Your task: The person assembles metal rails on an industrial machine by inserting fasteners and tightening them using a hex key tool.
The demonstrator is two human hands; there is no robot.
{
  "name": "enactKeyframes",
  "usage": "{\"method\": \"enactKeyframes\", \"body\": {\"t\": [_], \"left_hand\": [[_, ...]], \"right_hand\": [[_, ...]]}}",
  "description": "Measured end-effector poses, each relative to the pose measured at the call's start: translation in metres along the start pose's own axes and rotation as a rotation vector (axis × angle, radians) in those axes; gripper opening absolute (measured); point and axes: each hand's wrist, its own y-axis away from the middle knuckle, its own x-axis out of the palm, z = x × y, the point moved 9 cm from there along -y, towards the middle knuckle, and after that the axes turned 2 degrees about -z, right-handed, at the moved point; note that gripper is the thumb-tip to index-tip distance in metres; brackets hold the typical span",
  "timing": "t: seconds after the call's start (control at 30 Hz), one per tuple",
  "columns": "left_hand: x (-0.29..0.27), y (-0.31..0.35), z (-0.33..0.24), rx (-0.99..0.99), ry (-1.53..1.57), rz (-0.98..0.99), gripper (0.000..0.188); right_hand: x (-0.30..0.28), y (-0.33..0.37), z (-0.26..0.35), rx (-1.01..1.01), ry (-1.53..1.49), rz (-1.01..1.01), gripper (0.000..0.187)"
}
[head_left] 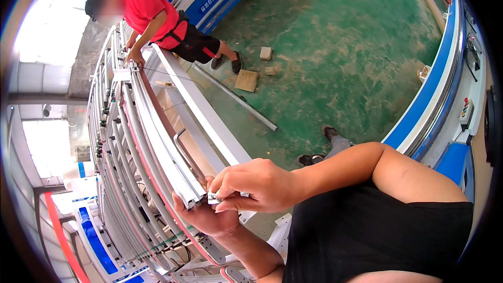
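A long silvery aluminium profile (175, 163) runs from the far left toward me, its cut end near my hands. From below, my left hand (212, 219) cups that end, thumb up along its left side; most of its fingers are hidden. My right hand (258, 183) pinches a small shiny metal piece (212, 197) between thumb and fingers, right beside the profile's end. Whether the piece touches the profile, I cannot tell. An L-shaped metal rod (181, 144), like a large hex key, lies along the profile's right side.
Another person (162, 18) in a red shirt leans over the frame's far end, hands on it. Rows of grey rails (139, 178) fill the left. On the green floor (335, 68) lie a metal tube (241, 99) and a wooden block (246, 80). Blue-white machinery (419, 110) curves along the right.
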Motion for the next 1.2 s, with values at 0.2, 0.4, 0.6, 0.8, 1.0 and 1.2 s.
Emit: {"method": "enactKeyframes", "body": {"t": [0.2, 0.4, 0.6, 0.8, 1.0, 1.2], "left_hand": [[-0.001, -0.002, 0.004, -0.028, 0.009, 0.095, 0.050], [-0.007, 0.002, 0.008, -0.014, -0.071, -0.047, 0.049], [-0.012, -0.008, 0.013, -0.015, -0.038, 0.090, 0.051], [-0.021, -0.013, 0.021, -0.093, 0.005, 0.196, 0.054], [-0.018, -0.006, 0.024, -0.142, 0.076, 0.140, 0.056], [-0.006, -0.004, 0.029, -0.129, 0.057, 0.071, 0.052]], "right_hand": [[0.019, 0.005, 0.010, -0.279, 0.271, 0.012, 0.019], [0.033, 0.009, 0.013, -0.403, 0.499, -0.028, 0.021], [0.034, 0.006, 0.008, -0.332, 0.614, 0.005, 0.021], [0.034, -0.003, 0.004, -0.165, 0.673, 0.068, 0.019], [0.026, -0.002, -0.017, -0.029, 0.454, 0.085, 0.017], [0.018, -0.004, -0.023, -0.025, 0.308, 0.100, 0.017]]}}
